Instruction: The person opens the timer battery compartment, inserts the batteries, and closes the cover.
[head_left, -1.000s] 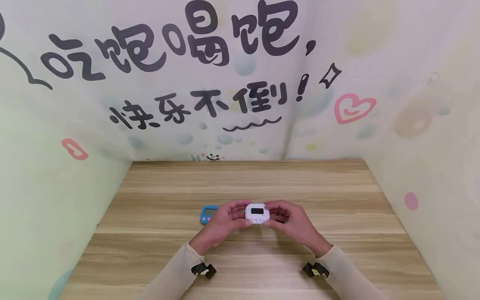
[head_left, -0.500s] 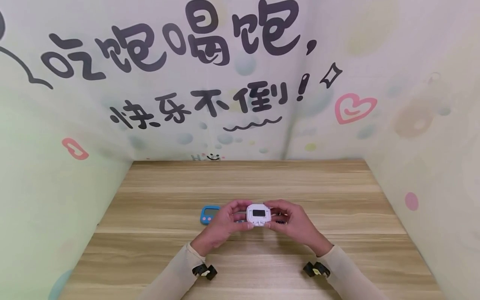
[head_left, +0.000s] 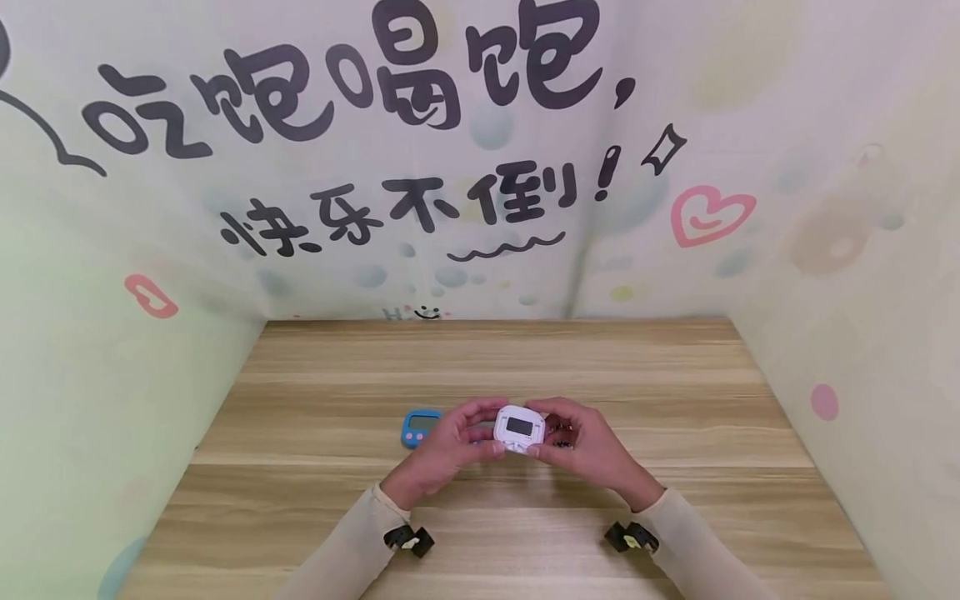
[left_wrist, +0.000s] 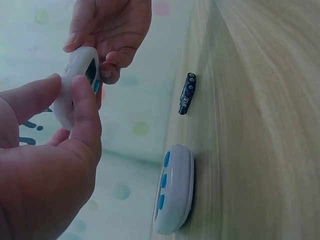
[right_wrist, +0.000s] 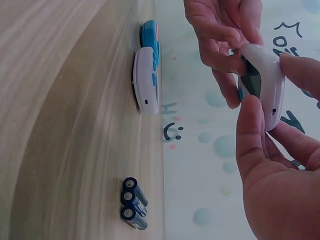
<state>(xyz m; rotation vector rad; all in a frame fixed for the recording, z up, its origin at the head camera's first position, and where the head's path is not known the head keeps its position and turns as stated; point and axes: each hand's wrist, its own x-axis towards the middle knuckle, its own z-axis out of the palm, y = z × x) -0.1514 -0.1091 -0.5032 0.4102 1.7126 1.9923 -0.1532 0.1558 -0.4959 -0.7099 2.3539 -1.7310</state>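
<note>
A small white device (head_left: pixel 519 428) with a dark rectangle on the side facing the head camera is held above the table. My left hand (head_left: pixel 442 446) pinches its left side and my right hand (head_left: pixel 592 446) its right side, thumbs along the lower edge. The left wrist view shows the same device (left_wrist: pixel 64 102) with a screen and a blue button on its other face, between the left hand (left_wrist: pixel 55 165) and the right hand (left_wrist: pixel 112 30). In the right wrist view the right hand (right_wrist: pixel 280 175) grips the device (right_wrist: pixel 272 85), with the left hand (right_wrist: pixel 220 30) across from it.
A blue device (head_left: pixel 420 427) with pink buttons lies left of the hands. Beside it, a second white device (right_wrist: pixel 146 82) with blue buttons stands out in the right wrist view. Three batteries (right_wrist: pixel 134 197) lie on the wooden table (head_left: pixel 495 358). Printed walls surround the table.
The white device has shifted slightly right and tilted a little clockwise between the fingers. Both hands keep their grip and have barely moved.
</note>
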